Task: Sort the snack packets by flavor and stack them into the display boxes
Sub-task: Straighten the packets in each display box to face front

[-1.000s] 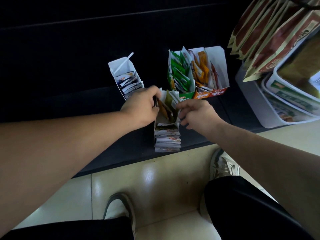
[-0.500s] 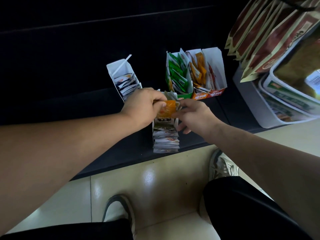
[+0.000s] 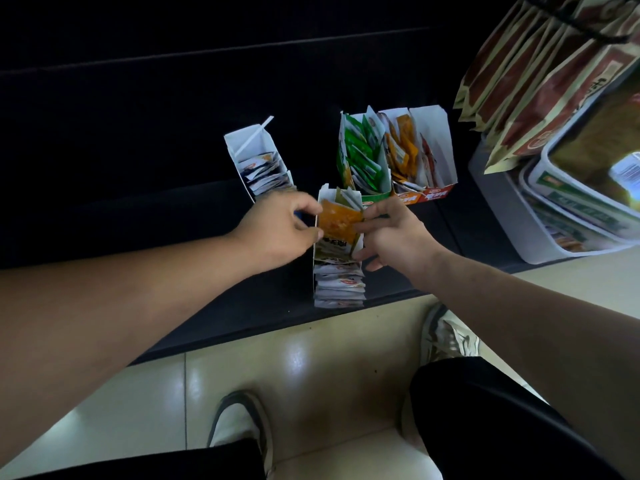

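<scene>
I see a dark shelf (image 3: 173, 220) spanning the view, with big red-brown bags (image 3: 540, 81) hanging at the right; on the shelf stand a white box (image 3: 242, 143) at the left, a green box (image 3: 343, 168) and an orange-red box (image 3: 426, 195) touching side by side, and nearer me a white display box (image 3: 327, 195) filled with pale packets; my left hand (image 3: 277, 230) and right hand (image 3: 394, 233) meet over that near box, each pinching one edge of the orange packet (image 3: 337, 221) between thumb and curled fingers; the packet is glossy, slightly crumpled, tilted, held just above the box's back half.
</scene>
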Demonstrator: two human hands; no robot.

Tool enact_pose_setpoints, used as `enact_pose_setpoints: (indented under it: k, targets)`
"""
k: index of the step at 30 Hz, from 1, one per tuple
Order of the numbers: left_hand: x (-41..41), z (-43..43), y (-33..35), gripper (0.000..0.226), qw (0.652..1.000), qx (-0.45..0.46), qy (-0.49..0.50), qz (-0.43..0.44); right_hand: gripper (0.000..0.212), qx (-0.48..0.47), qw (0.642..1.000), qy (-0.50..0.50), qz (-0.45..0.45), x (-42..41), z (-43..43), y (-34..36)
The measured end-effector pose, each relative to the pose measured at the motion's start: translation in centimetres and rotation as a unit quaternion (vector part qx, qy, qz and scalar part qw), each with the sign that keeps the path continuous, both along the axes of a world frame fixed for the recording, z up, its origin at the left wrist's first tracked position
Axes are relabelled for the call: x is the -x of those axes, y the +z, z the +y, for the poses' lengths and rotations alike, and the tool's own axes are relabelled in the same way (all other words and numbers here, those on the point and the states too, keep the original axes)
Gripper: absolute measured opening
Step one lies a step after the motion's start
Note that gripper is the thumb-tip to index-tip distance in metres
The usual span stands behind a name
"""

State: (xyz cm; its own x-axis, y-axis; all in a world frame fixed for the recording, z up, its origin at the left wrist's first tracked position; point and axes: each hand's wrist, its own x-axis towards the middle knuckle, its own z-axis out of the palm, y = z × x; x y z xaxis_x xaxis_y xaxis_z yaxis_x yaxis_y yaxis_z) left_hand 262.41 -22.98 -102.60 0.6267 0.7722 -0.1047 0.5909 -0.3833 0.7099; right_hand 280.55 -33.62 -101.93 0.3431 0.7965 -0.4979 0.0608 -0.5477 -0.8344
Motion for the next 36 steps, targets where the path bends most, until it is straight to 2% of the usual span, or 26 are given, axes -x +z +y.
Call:
enact_pose_setpoints:
  k: [2, 4, 7, 10, 14, 18, 22, 24, 28, 31, 34, 36]
  targets:
    - [-0.5, 0.1, 0.1, 0.050, 0.999, -0.031, -0.026, 0.016, 0.033, -0.003, 1.000, 0.004, -0.010, 0.0, -0.1, -0.2]
    - [-1.2, 0.3, 0.0, 0.055, 0.995, -0.060, -0.056, 0.052, 0.037, 0.001, 0.999, 0.032, -0.036, -0.2, -0.1, -0.4]
    - [-2.0, 0.4, -0.7, 0.044, 0.988, -0.090, -0.078, 0.097, 0.042, 0.010, 0.997, 0.048, -0.067, -0.5, -0.2, -0.4]
    - [-2.3, 0.5, -1.2, 0.039, 0.984, -0.125, -0.064, 0.113, 0.027, 0.006, 0.996, 0.029, -0.078, -0.7, -0.2, -0.7]
    - [-2.8, 0.8, -0.9, 0.044, 0.982, -0.169, -0.038, 0.079, 0.013, -0.008, 0.996, 0.030, -0.087, -0.9, -0.1, -1.1]
    - [-2.9, 0.7, -1.1, 0.024, 0.976, -0.161, -0.072, 0.129, 0.013, -0.012, 0.996, 0.038, -0.076, -1.0, -0.2, -1.3]
    - [-2.7, 1.0, -1.3, 0.013, 0.975, -0.172, -0.086, 0.112, 0.020, -0.014, 0.997, 0.044, -0.058, -1.2, -0.4, -0.9]
    - [-2.3, 1.2, -1.2, 0.013, 0.980, -0.165, -0.089, 0.069, 0.028, -0.023, 0.998, 0.039, -0.047, -1.4, -0.4, -0.7]
    - [-1.7, 0.7, -0.5, 0.015, 0.981, -0.141, -0.101, -0.084, 0.040, -0.053, 0.997, 0.045, -0.037, -1.5, -0.3, -0.7]
    - [-1.8, 0.0, 0.7, 0.017, 0.985, -0.085, -0.055, -0.141, 0.007, -0.063, 0.994, 0.039, -0.083, -1.0, 0.1, -0.6]
    - [-1.9, -0.2, 0.9, 0.021, 0.993, -0.039, 0.063, -0.090, 0.023, -0.082, 0.993, -0.043, -0.068, -1.2, 0.6, -0.4]
    - [-2.0, -0.5, 0.3, 0.014, 0.997, 0.018, 0.060, -0.036, 0.022, -0.093, 0.990, -0.096, -0.038, -2.0, 0.7, 0.0]
